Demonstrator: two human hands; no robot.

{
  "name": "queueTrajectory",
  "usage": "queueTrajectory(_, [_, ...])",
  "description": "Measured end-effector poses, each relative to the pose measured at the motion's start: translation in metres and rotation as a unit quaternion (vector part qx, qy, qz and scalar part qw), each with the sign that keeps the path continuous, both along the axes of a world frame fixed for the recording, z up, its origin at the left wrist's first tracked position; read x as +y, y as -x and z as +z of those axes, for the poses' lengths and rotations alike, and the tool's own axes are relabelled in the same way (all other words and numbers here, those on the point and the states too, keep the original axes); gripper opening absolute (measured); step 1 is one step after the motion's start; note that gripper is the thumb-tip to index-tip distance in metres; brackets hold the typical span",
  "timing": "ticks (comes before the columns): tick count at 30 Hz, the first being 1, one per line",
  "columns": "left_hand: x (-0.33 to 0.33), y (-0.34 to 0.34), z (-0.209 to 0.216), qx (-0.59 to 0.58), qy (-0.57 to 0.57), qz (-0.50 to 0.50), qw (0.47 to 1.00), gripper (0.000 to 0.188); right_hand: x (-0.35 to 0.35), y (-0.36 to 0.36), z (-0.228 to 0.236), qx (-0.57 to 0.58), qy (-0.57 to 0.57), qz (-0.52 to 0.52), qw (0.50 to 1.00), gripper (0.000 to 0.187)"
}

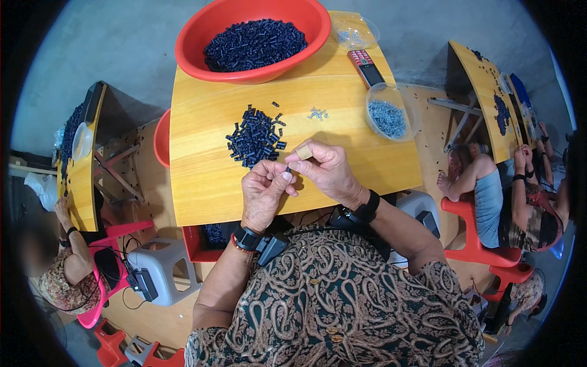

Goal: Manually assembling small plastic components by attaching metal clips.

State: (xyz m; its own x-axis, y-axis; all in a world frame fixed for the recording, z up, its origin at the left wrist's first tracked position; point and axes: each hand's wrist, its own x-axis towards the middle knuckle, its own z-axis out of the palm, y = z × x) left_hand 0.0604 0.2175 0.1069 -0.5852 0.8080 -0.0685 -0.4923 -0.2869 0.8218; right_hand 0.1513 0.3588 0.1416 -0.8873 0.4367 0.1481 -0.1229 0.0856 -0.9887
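- One red tub (162, 139) shows left of the pile (254, 136), past the edge of the yellow table (199, 168).
- Beyond the pile, a big red basin (186, 46) holds a heap of black pieces (257, 48); a hard knock could perhaps shift it.
- The pile is loose, a few bits lying apart on its far right side; a brushing wrist might scatter more.
- Left hand (265, 192), just on the near side of the pile: its catch could slip away if thumb and finger press unevenly. Thumb and forefinger are pinched on a small black piece (288, 170), the other fingers curled. Whether this hand touches the pile is unclear.
- That small piece sits right of the pile's near end, mostly covered by fingertips; a dropped one could roll, being so slight.
- Several screws (318, 114) lie just right of the pile; a careless sweep could spread them.
- Right hand (330, 174), right of the pile and nearer the wearer: a tan finger wrap (304, 151) might dull its feel and cause a fumble. Thumb and forefinger come close together beside the small piece; I cannot tell whether they pinch it or a screw.
- Well right of the pile, a phone (370, 73) lies close to a clear bowl (387, 119) of screws, which a forearm bump could spill.
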Motion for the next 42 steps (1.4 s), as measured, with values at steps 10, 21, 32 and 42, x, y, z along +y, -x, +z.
queueTrajectory(10, [-0.003,-0.002,-0.002,0.026,0.007,-0.002,1.0,0.012,0.002,-0.002,-0.014,0.023,0.039,0.051,0.998,0.003])
queueTrajectory(21, [-0.001,0.003,0.001,-0.058,0.0,-0.008,0.998,0.002,0.008,-0.007,0.007,-0.012,0.001,0.067,0.998,0.039])
queueTrajectory(32, [0.0,-0.004,0.009,-0.075,0.039,-0.003,0.996,0.003,0.004,-0.004,0.023,-0.01,-0.39,0.098,0.916,0.014])
queueTrajectory(42, [-0.002,-0.007,0.012,0.029,0.09,0.002,0.996,0.006,0.008,-0.007,0.017,-0.017,-0.429,0.121,0.895,0.012])
